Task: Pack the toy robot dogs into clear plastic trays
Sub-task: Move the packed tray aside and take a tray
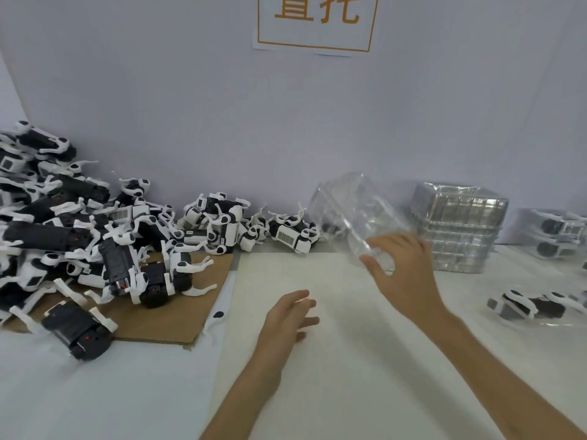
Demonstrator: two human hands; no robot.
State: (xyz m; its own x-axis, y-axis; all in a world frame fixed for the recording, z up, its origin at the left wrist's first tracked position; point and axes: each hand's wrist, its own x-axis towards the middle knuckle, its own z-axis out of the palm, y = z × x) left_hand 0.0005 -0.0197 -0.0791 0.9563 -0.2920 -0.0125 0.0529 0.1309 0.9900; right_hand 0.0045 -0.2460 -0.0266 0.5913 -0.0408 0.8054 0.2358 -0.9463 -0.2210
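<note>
I see my right hand (403, 268) pinching the near edge of a clear tray (349, 211), thumb below and fingers curled over it, with the tray tilted and raised off the table (349, 376), just left of the stack (457, 227) of empty trays. My left hand (289, 319) is slack, fingers loosely spread and holding nothing, low over the table; I cannot tell whether it touches. The dogs (79, 230) lie heaped at the left, partly on cardboard (158, 322) and along the wall, and a packed dog (527, 304) lies near the right edge.
</note>
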